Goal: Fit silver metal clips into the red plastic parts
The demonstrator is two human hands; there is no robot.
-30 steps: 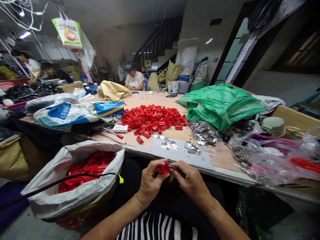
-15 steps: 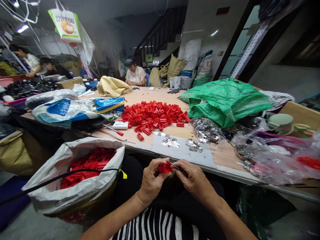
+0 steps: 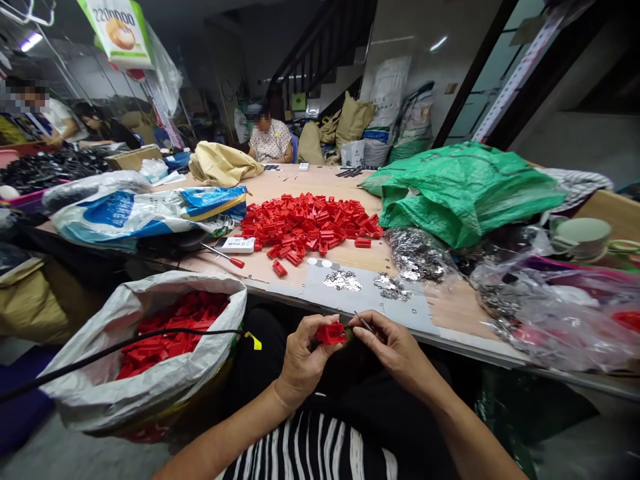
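Note:
In front of my lap, my left hand (image 3: 306,357) is closed on a red plastic part (image 3: 331,333), pinched between thumb and fingers. My right hand (image 3: 387,343) is closed around a thin pointed metal tool (image 3: 363,321); its exact kind is hard to make out. The tool's tip is a short way to the right of the red part, apart from it. On the table beyond lies a heap of red plastic parts (image 3: 310,223). Small silvery metal pieces (image 3: 343,280) lie on a grey sheet (image 3: 320,297) at the table's near edge, with a second small pile (image 3: 391,288) beside them.
An open white sack (image 3: 95,393) of red parts stands at my left, a black cord (image 3: 150,339) crossing it. A red-handled screwdriver (image 3: 225,257) lies on the table. A green sack (image 3: 465,193) and bagged metal pieces (image 3: 417,253) are at right. A person (image 3: 270,140) sits across the table.
My right hand has drawn the thin tool back to the right, away from the red part. My left hand still holds the part. The camera view has shifted slightly.

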